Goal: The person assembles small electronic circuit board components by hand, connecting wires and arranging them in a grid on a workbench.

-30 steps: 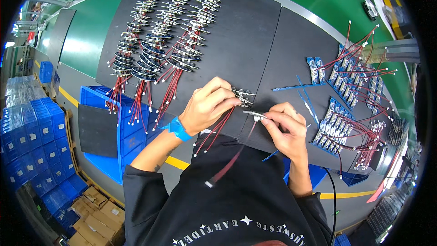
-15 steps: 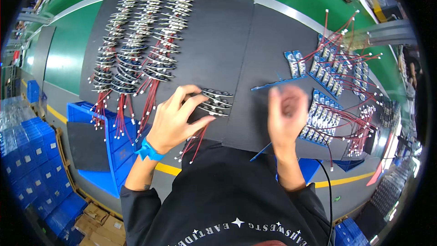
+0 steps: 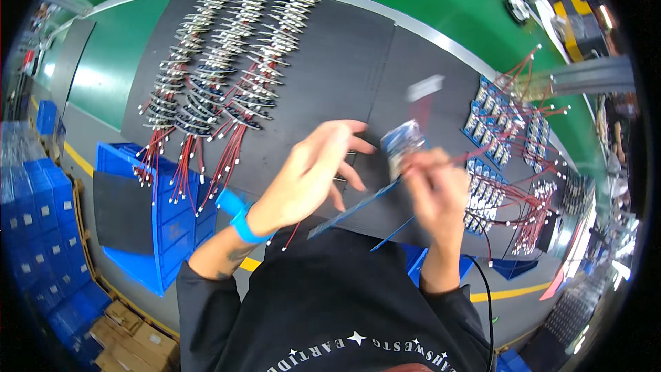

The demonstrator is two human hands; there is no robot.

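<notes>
Black matting [image 3: 330,62] covers a long workbench edged in green, and on its far left side finished small circuit boards with red leads [image 3: 213,89] lie in three neat rows, their wires trailing toward the near edge. A blue plastic crate [image 3: 155,234] sits below that edge, beside stacked blue bins [image 3: 31,227] on the floor. On the right of the mat, a batch of blue boards with red wires [image 3: 506,138] lies in loose clusters. The person, in a black top, leans over the middle of the bench. The left hand [image 3: 310,172], a blue band on its wrist, hovers over the mat with fingers spread and nothing in its grasp. The right hand [image 3: 437,193], blurred by motion, is closed around a small blue board [image 3: 403,141], held just above the mat between the two hands. A thin blue strip [image 3: 354,208] lies on the mat below both hands.
</notes>
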